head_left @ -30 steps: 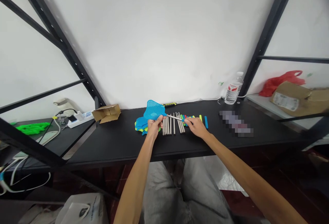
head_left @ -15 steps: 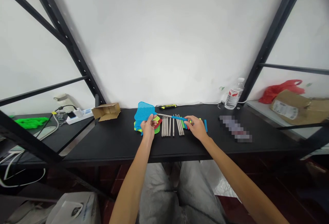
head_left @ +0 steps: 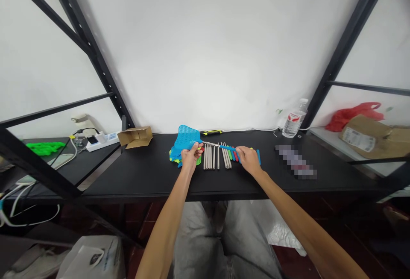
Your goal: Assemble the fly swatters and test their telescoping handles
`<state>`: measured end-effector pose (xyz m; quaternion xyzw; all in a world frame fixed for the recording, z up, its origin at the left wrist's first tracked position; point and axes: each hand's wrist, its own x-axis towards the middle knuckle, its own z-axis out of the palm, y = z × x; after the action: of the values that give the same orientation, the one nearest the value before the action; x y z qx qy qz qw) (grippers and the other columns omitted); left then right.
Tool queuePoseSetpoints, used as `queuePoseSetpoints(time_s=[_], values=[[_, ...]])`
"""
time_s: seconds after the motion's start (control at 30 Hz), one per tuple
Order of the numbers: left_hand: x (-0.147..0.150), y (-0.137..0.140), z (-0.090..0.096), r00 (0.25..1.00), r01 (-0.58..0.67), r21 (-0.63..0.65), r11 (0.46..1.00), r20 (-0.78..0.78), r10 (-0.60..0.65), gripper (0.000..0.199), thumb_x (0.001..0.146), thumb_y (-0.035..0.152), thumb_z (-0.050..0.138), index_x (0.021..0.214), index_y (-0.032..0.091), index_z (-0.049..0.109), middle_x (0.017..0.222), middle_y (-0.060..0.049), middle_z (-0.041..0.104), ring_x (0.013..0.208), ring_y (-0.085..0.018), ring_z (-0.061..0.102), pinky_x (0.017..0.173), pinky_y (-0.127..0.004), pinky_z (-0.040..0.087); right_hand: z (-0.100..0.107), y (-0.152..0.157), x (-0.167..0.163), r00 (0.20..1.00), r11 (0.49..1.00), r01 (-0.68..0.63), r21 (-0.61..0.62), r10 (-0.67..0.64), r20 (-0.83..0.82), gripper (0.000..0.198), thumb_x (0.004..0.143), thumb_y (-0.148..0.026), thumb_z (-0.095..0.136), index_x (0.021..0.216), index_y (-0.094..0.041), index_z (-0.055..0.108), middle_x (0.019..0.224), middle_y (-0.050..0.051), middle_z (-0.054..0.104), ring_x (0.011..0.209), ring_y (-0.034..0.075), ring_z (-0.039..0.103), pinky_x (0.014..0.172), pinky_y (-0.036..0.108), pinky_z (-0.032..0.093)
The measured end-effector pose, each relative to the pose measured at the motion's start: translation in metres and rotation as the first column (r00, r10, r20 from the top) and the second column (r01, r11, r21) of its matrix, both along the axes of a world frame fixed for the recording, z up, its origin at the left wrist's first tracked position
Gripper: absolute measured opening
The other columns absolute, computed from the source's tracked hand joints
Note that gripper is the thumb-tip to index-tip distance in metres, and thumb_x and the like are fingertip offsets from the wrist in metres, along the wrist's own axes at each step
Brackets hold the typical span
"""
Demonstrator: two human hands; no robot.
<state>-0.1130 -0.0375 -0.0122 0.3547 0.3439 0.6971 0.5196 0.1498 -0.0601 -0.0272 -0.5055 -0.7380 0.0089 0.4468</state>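
A blue fly swatter (head_left: 188, 136) is held above the table in both hands, its mesh head to the left. My left hand (head_left: 191, 157) pinches it just below the head. My right hand (head_left: 250, 160) is closed around the blue handle at the other end, and a thin metal rod (head_left: 211, 144) spans between. Under the left hand lies a pile of coloured swatter heads (head_left: 175, 155), partly covered. Several metal tubes (head_left: 209, 157) lie side by side between my hands. Coloured handles (head_left: 231, 152) lie near the right hand, partly hidden by it.
A yellow-and-black utility knife (head_left: 212, 133) lies by the wall. An open cardboard box (head_left: 135, 138) stands at the left, a water bottle (head_left: 294, 120) at the back right. A blurred-out item (head_left: 295, 162) lies right on the black table (head_left: 134, 180). Shelf posts (head_left: 346, 44) flank the table.
The camera view has shifted slightly. The blue swatter's head has tipped and moved a little right with my left hand. Both hands keep their hold.
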Motion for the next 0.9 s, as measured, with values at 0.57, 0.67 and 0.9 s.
queuePoseSetpoints(time_s=[0.57, 0.67, 0.9], values=[[-0.0009, 0.0029, -0.0012, 1.000, -0.029, 0.007, 1.000, 0.003, 0.029, 0.040, 0.063, 0.045, 0.086, 0.076, 0.008, 0.076, 0.079, -0.014, 0.075, 0.055, -0.010, 0.062, 0.048, -0.021, 0.047, 0.0044, -0.0051, -0.0025, 0.992, 0.990, -0.122, -0.066, 0.123, 0.013, 0.047, 0.102, -0.045, 0.031, 0.081, -0.021, 0.065, 0.070, 0.004, 0.066, 0.065, 0.019, 0.060, 0.064, 0.028, 0.040], [-0.0011, 0.0019, 0.0001, 0.998, -0.068, 0.018, 0.998, 0.012, 0.067, 0.039, 0.063, 0.044, 0.085, 0.075, 0.008, 0.076, 0.083, -0.015, 0.076, 0.055, -0.010, 0.063, 0.049, -0.021, 0.048, 0.0028, -0.0047, -0.0042, 0.987, 0.987, -0.154, -0.048, 0.156, 0.042, 0.036, 0.099, -0.045, 0.042, 0.107, -0.022, 0.068, 0.093, 0.006, 0.072, 0.077, 0.021, 0.065, 0.071, 0.030, 0.044], [0.0013, -0.0059, 0.0059, 0.991, -0.049, 0.022, 0.999, -0.123, 0.051, 0.045, 0.066, 0.052, 0.081, 0.073, 0.008, 0.074, 0.080, -0.016, 0.075, 0.051, -0.012, 0.062, 0.048, -0.023, 0.046, 0.0025, -0.0017, -0.0019, 0.999, 0.998, -0.039, -0.044, 0.039, -0.001, 0.036, 0.098, -0.044, 0.042, 0.108, -0.023, 0.070, 0.086, 0.006, 0.074, 0.078, 0.024, 0.068, 0.069, 0.031, 0.046]])
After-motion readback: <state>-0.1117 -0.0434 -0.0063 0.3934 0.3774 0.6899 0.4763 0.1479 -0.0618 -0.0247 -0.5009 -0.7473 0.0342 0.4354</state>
